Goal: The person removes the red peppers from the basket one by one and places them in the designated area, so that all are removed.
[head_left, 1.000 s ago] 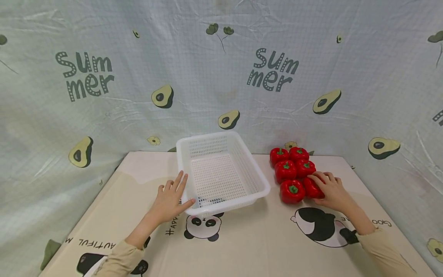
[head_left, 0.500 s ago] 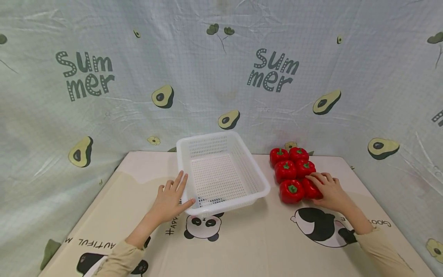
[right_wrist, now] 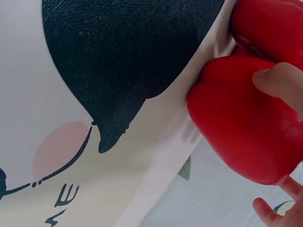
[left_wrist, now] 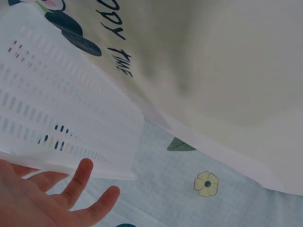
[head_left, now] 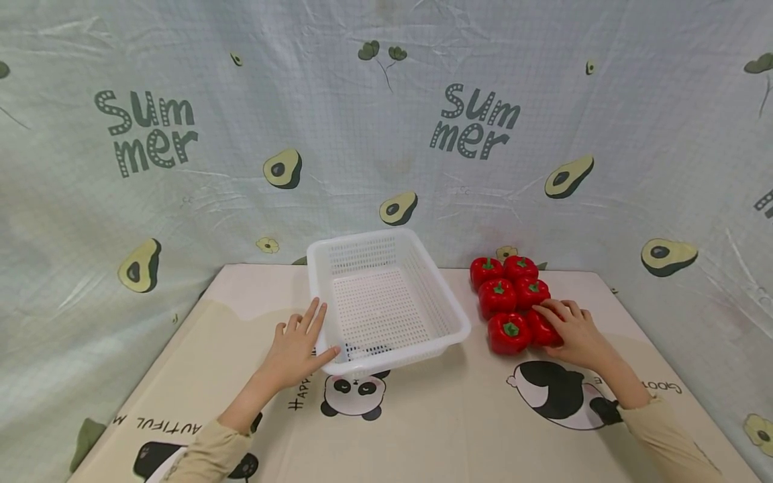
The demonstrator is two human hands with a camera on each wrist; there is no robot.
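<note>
A white plastic basket (head_left: pixel 449 302) with slotted walls stands in the middle of the table. My left hand (head_left: pixel 294 352) rests on its left rim, fingers extended and spread; in the left wrist view the fingertips (left_wrist: pixel 85 166) lie along that rim. To the right, red bell peppers with green stems sit in two columns. My right hand (head_left: pixel 581 337) holds the front right bell pepper (head_left: pixel 542 329), thumb on one side and fingers on the other; its stem is hidden. Touching it on the left is the front left bell pepper (head_left: pixel 504 339). The right wrist view shows the held pepper (right_wrist: pixel 241 118) close up.
Behind the front pair sit more bell peppers, among them a back left one (head_left: pixel 486 272) and a middle left one (head_left: pixel 496 299). The table (head_left: pixel 423 429) has a cream cover with panda prints. A fabric curtain (head_left: pixel 338 121) hangs along the back and sides.
My right hand has shifted very slightly left with the front right bell pepper, and the front left pepper has moved a touch. The left hand and the basket look the same.
</note>
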